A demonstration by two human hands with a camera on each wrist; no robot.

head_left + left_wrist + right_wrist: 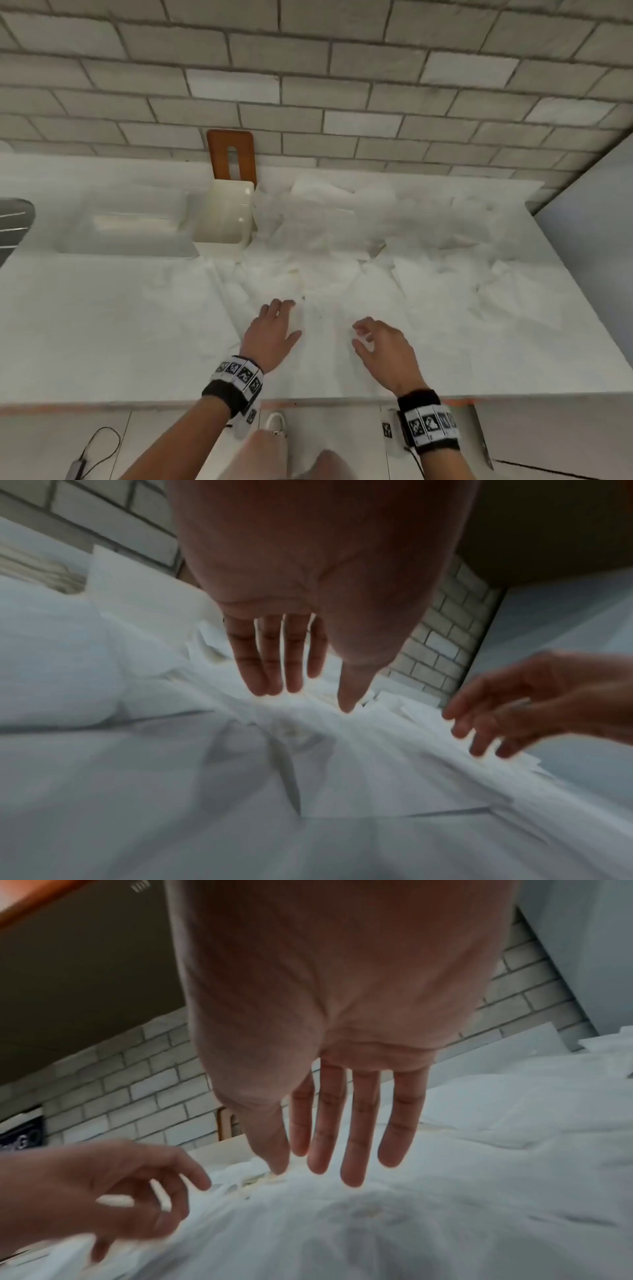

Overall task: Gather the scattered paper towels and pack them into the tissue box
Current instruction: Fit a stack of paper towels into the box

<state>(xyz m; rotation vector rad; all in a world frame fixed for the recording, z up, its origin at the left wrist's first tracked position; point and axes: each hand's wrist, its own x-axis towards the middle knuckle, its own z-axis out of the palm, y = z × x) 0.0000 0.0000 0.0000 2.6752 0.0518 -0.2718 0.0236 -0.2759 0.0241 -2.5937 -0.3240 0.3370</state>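
Both hands hover released over the paper towels (342, 240) strewn across the white counter (102, 325), left hand (272, 337) flat, right hand (382, 349) loosely spread, holding nothing, with the open tissue box (224, 214) far left against the wall.

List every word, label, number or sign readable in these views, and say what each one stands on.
No text reads whole in any view.
"G": the one clear letter on a dark sign by the grey brick wall; its other letters are blurred.
The black-and-white square-patterned wristbands carry coded patterns, no words.
A small white mark on the dark overhead panel is too small to read.
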